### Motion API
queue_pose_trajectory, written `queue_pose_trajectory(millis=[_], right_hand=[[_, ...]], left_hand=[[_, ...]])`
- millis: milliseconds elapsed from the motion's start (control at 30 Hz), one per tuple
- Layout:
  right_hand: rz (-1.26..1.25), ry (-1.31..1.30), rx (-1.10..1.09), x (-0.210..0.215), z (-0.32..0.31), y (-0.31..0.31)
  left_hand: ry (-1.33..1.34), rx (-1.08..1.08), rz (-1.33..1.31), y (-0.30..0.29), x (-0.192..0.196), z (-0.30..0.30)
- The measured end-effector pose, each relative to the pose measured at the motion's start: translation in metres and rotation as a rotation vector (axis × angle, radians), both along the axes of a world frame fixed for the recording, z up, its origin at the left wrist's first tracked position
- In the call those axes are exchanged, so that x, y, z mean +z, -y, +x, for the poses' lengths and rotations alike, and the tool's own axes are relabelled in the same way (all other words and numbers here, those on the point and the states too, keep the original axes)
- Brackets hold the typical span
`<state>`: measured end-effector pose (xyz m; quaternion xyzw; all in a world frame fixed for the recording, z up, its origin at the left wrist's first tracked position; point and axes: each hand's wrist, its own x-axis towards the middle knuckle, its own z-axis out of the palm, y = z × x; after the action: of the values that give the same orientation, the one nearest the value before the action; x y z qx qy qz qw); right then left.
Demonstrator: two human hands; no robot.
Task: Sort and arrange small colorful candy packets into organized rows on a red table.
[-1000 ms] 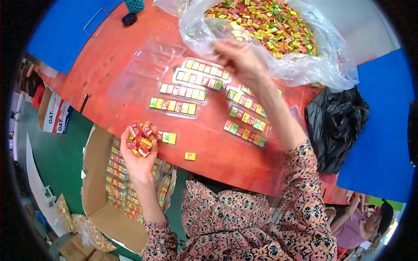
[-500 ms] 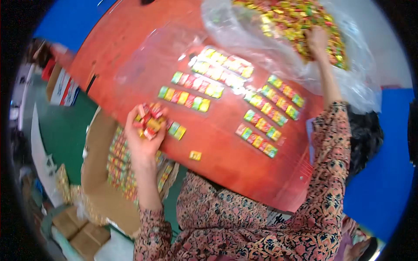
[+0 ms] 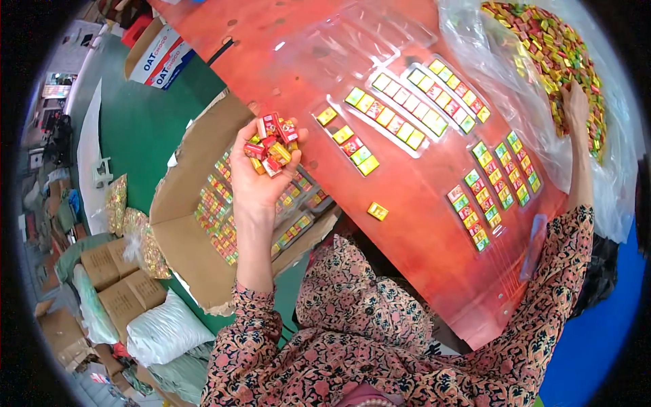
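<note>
My left hand (image 3: 254, 186) is palm up over the table's left edge, its fingers curled around several small red and yellow wrapped sweets (image 3: 274, 150). At the far right, my right hand (image 3: 576, 107) reaches into a heap of wrapped sweets (image 3: 546, 47) on clear plastic sheeting (image 3: 475, 41). Its fingers look bent, with their tips partly hidden among the pieces. Clear trays lie between the hands, with sweets set in rows (image 3: 386, 119). Closest to my left hand is a partly filled row (image 3: 351, 144) with a gap. A single yellow sweet (image 3: 378, 211) lies near the table edge.
The red table (image 3: 413, 251) slants across the view. Below my left hand, an open cardboard box (image 3: 186, 203) holds many filled trays. Farther left are brown cartons (image 3: 132, 295), a white sack (image 3: 166, 330) and bags of sweets (image 3: 146, 247). Another printed carton (image 3: 161, 57) stands at upper left.
My view has swung, so the table and trays appear shifted and turned. My left hand still holds its sweets, and my right hand is still in the heap.
</note>
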<state>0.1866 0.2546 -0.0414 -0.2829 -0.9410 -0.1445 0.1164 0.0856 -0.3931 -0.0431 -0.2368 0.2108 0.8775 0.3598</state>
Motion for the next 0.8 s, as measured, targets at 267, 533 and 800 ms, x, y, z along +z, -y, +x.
queue_pose_trajectory(millis=[267, 533, 800], right_hand=[[-0.156, -0.116, -0.096, 0.011, 0.004, -0.010], [-0.772, -0.673, 0.150, 0.079, -0.001, 0.148], [-1.322, -0.104, 0.569, 0.036, -0.048, 0.399]], left_hand=[[0.030, -0.035, -0.019, -0.014, -0.012, 0.011], [-0.034, -0.043, -0.075, -0.019, -0.007, 0.018], [-0.006, 0.024, -0.084, -0.022, -0.004, 0.018]])
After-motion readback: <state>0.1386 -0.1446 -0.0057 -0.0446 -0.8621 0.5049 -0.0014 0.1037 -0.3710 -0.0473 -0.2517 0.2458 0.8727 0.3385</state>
